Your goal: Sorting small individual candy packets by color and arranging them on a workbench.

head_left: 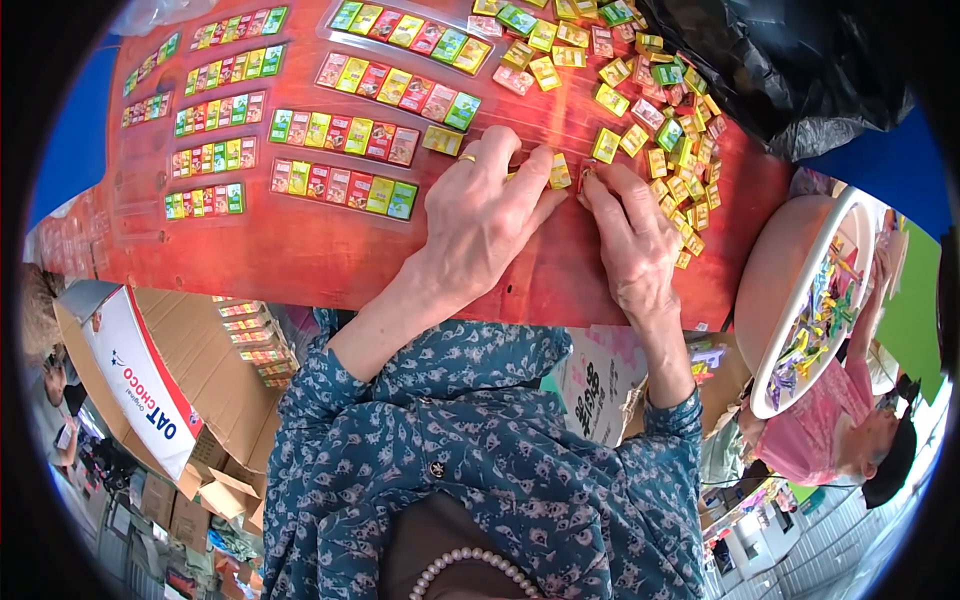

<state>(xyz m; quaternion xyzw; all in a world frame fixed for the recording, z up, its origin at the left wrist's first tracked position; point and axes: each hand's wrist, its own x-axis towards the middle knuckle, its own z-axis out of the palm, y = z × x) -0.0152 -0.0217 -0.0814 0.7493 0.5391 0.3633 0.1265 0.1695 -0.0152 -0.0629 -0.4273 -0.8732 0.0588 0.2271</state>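
Observation:
My left hand [485, 205], with a ring on one finger, is closed over the red table. Its thumb and forefinger meet at a small yellow box [559, 171]. Part of another yellow piece shows under that hand, mostly hidden. To the right, my right hand [635, 235] pinches a small red box [586, 180], largely covered by the fingertips. A loose-looking yellow box [442, 140] lies beside my left knuckles. Left of my hands, a row of small coloured boxes [345, 188] sits side by side, red, yellow and green, with a similar row [345, 136] beyond it.
More filled clear trays [408, 30] cover the far left of the red table [330, 265]. A heap of loose small boxes [680, 150] spreads at right, beside a black plastic bag [800, 70]. A white tub [785, 270] of colourful pieces stands off the right edge; a cardboard box [190, 330] is at lower left.

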